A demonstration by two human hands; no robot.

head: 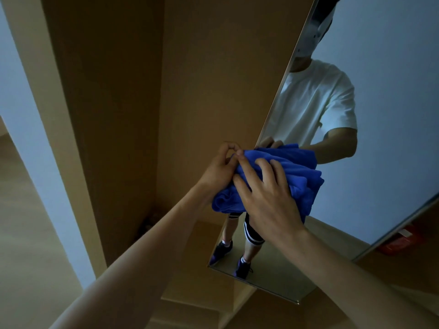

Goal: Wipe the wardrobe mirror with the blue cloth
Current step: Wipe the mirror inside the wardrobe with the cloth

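The blue cloth [301, 179] is bunched up and held against the left edge of the tall wardrobe mirror [384, 115]. My left hand [219, 169] pinches the cloth's left end with thumb and fingers. My right hand [268, 198] lies over the cloth with fingers spread, pressing on it. Both forearms reach in from the lower edge of the view. The mirror reflects a person in a white T-shirt, striped shorts and dark shoes, holding the cloth.
The tan wardrobe panel [202, 79] stands left of the mirror, with a recessed side panel [107, 103] and a white wall [35, 138] beyond. A metal frame [268, 288] borders the mirror's bottom edge. A red object [399, 241] shows at the lower right.
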